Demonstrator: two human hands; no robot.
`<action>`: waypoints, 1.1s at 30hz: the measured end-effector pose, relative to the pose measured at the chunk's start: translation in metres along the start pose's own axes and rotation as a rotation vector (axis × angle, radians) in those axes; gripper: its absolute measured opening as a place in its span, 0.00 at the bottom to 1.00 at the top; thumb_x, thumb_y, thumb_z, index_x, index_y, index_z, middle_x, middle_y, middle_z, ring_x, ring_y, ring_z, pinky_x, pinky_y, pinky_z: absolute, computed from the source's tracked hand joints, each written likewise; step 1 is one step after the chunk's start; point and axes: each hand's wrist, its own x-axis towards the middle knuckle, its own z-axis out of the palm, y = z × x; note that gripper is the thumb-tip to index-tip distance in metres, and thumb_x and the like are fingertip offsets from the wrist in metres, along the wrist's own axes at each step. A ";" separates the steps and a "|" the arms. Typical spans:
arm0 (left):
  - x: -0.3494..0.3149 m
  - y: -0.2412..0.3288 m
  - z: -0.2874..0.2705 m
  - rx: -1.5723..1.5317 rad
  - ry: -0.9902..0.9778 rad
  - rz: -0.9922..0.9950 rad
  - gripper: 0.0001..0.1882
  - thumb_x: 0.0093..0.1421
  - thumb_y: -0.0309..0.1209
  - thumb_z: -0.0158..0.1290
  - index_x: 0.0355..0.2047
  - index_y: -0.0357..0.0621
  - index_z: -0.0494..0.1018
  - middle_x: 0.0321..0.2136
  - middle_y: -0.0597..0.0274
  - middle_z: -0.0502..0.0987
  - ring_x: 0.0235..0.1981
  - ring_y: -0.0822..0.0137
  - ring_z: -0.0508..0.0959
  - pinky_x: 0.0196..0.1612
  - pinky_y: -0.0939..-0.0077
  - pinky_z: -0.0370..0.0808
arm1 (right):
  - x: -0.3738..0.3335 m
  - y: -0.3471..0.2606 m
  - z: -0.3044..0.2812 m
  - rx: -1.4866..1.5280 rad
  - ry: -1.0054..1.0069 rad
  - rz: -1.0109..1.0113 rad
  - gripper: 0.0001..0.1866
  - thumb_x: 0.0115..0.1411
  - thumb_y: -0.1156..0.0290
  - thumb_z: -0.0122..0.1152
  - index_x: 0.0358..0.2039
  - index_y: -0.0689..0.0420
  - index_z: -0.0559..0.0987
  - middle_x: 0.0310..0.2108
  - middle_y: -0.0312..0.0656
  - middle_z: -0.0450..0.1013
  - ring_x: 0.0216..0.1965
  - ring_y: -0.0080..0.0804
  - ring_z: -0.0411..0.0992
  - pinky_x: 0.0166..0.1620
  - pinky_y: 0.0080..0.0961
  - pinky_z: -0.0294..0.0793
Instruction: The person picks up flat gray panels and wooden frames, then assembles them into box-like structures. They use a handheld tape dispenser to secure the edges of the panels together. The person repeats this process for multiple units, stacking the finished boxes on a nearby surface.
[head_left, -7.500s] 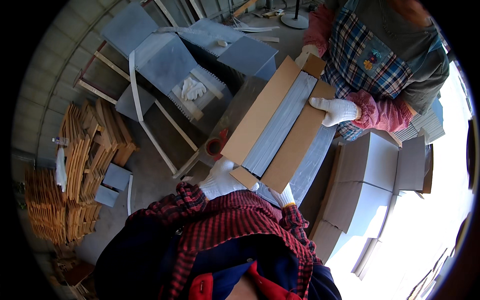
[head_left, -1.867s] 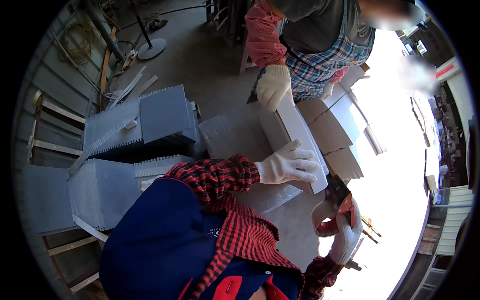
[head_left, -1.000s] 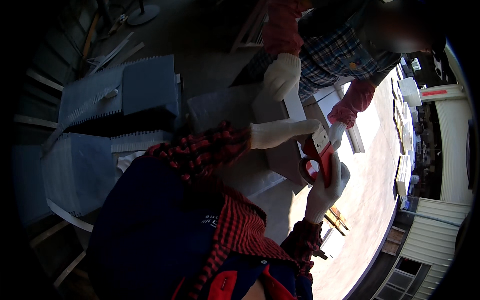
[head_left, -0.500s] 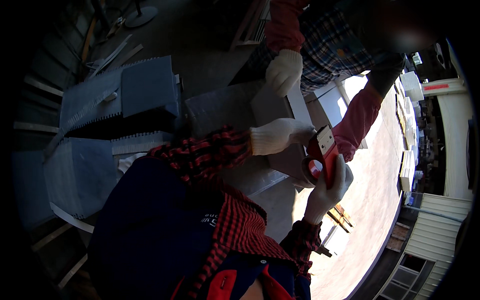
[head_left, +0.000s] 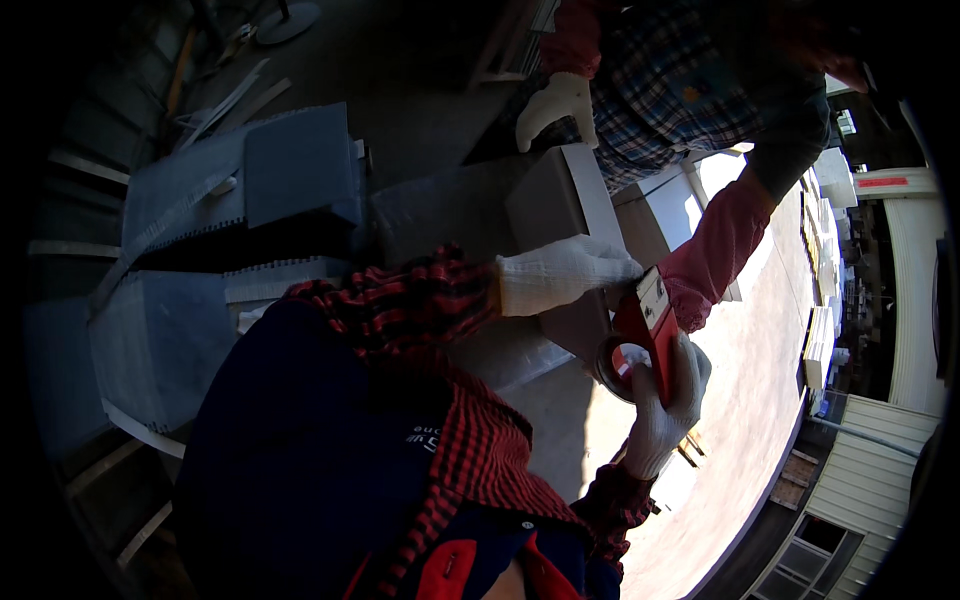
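My right hand (head_left: 668,405), in a white knit glove, grips a red tape dispenser (head_left: 640,325) with a metal plate at its head and a roll of tape (head_left: 620,368) on it. Stretched out over a pale cardboard box (head_left: 572,325), my left hand (head_left: 565,275) is gloved too. Its fingers lie extended, their tips beside the dispenser's head; whether they touch tape is hidden. Across the box, a co-worker's gloved hand (head_left: 560,108) hovers with thumb and fingers apart over its far end. The co-worker's other arm, in a pink sleeve (head_left: 715,245), reaches behind the dispenser, its hand hidden.
Stacked grey-blue panels (head_left: 160,340) with ridged edges stand at the left. Another pale box (head_left: 655,225) sits beyond the one under my hand. A sheet of clear plastic (head_left: 430,215) lies near the box. Sunlit ground (head_left: 740,400) spreads at the right; loose strips (head_left: 225,105) lie at far left.
My left hand has straightened its fingers and reaches slightly further right. The dispenser and my right hand have shifted slightly down. The co-worker's hand has lifted off the box and opened.
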 end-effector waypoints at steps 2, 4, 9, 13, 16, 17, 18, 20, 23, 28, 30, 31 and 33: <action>-0.004 0.017 -0.007 0.158 0.028 -0.047 0.14 0.71 0.35 0.50 0.44 0.37 0.79 0.38 0.61 0.80 0.43 0.70 0.77 0.52 0.74 0.72 | 0.002 -0.013 -0.014 -0.130 -0.085 -0.034 0.24 0.49 0.81 0.66 0.49 0.63 0.78 0.47 0.50 0.70 0.50 0.47 0.71 0.53 0.39 0.70; -0.009 0.052 -0.024 0.245 -0.001 -0.157 0.14 0.71 0.36 0.50 0.38 0.38 0.79 0.34 0.62 0.79 0.38 0.71 0.76 0.48 0.75 0.72 | -0.007 -0.017 -0.038 -0.270 -0.091 -0.097 0.25 0.46 0.84 0.64 0.48 0.64 0.78 0.45 0.51 0.70 0.47 0.51 0.71 0.50 0.40 0.71; 0.005 0.090 -0.086 0.686 0.032 0.047 0.18 0.71 0.40 0.51 0.27 0.42 0.77 0.25 0.65 0.75 0.30 0.68 0.74 0.42 0.69 0.72 | -0.012 -0.018 -0.044 -0.449 -0.057 -0.256 0.30 0.42 0.86 0.64 0.51 0.59 0.79 0.45 0.52 0.70 0.45 0.54 0.70 0.48 0.42 0.72; 0.047 0.087 -0.130 1.264 0.123 0.135 0.19 0.70 0.40 0.45 0.28 0.44 0.78 0.28 0.60 0.81 0.36 0.61 0.80 0.45 0.66 0.74 | 0.030 -0.015 0.009 -0.486 0.010 -0.331 0.29 0.49 0.81 0.68 0.54 0.52 0.80 0.43 0.50 0.69 0.44 0.53 0.71 0.46 0.42 0.74; 0.055 0.074 -0.169 1.337 0.271 0.064 0.18 0.70 0.41 0.44 0.34 0.47 0.82 0.33 0.60 0.83 0.40 0.57 0.81 0.48 0.65 0.75 | 0.060 -0.016 0.043 -0.476 -0.040 -0.338 0.28 0.49 0.74 0.71 0.53 0.49 0.80 0.44 0.48 0.69 0.44 0.50 0.72 0.43 0.40 0.75; 0.056 0.073 -0.175 1.349 0.255 0.016 0.18 0.70 0.41 0.44 0.37 0.47 0.82 0.35 0.59 0.83 0.42 0.57 0.81 0.49 0.64 0.75 | 0.066 -0.015 0.051 -0.484 -0.053 -0.331 0.27 0.49 0.72 0.71 0.53 0.48 0.81 0.44 0.48 0.69 0.44 0.49 0.73 0.42 0.40 0.76; 0.057 0.074 -0.176 1.351 0.236 -0.027 0.18 0.70 0.42 0.44 0.39 0.48 0.82 0.37 0.59 0.83 0.43 0.56 0.81 0.50 0.63 0.75 | 0.069 -0.015 0.056 -0.502 -0.067 -0.322 0.27 0.49 0.70 0.72 0.53 0.48 0.81 0.44 0.47 0.69 0.44 0.48 0.73 0.42 0.39 0.76; 0.063 0.067 -0.183 1.443 0.143 -0.092 0.19 0.70 0.43 0.44 0.44 0.49 0.82 0.42 0.58 0.83 0.46 0.54 0.81 0.52 0.62 0.75 | 0.074 -0.014 0.065 -0.543 -0.081 -0.299 0.27 0.50 0.66 0.72 0.54 0.46 0.81 0.44 0.46 0.69 0.44 0.46 0.73 0.41 0.40 0.75; 0.071 0.040 -0.186 1.458 0.042 -0.245 0.22 0.70 0.47 0.42 0.52 0.51 0.79 0.52 0.56 0.80 0.54 0.50 0.77 0.58 0.59 0.71 | 0.073 -0.015 0.073 -0.617 -0.124 -0.289 0.29 0.49 0.60 0.72 0.54 0.44 0.80 0.44 0.45 0.70 0.45 0.44 0.74 0.40 0.40 0.74; 0.060 0.021 -0.178 1.130 0.142 -0.423 0.27 0.70 0.55 0.37 0.62 0.62 0.72 0.60 0.56 0.74 0.61 0.48 0.72 0.65 0.60 0.65 | 0.071 -0.014 0.075 -0.650 -0.138 -0.308 0.29 0.50 0.62 0.71 0.55 0.45 0.79 0.44 0.45 0.71 0.45 0.44 0.74 0.40 0.40 0.74; 0.065 0.011 -0.183 1.232 0.180 -0.457 0.26 0.69 0.54 0.38 0.59 0.65 0.74 0.57 0.57 0.76 0.60 0.49 0.73 0.62 0.58 0.68 | 0.074 -0.021 0.079 -0.632 -0.153 -0.324 0.26 0.52 0.73 0.69 0.55 0.48 0.80 0.44 0.48 0.72 0.44 0.47 0.75 0.43 0.39 0.79; 0.068 0.005 -0.185 1.327 0.095 -0.547 0.25 0.68 0.53 0.39 0.58 0.64 0.75 0.57 0.56 0.77 0.59 0.49 0.74 0.61 0.57 0.69 | 0.076 -0.020 0.080 -0.629 -0.155 -0.328 0.27 0.53 0.73 0.69 0.55 0.48 0.80 0.44 0.48 0.72 0.44 0.48 0.75 0.43 0.39 0.79; 0.072 -0.009 -0.190 1.506 -0.079 -0.725 0.23 0.66 0.51 0.42 0.56 0.63 0.76 0.55 0.56 0.78 0.57 0.50 0.75 0.58 0.56 0.72 | 0.077 -0.015 0.079 -0.626 -0.157 -0.342 0.27 0.53 0.73 0.67 0.56 0.48 0.80 0.44 0.49 0.72 0.44 0.48 0.75 0.43 0.39 0.79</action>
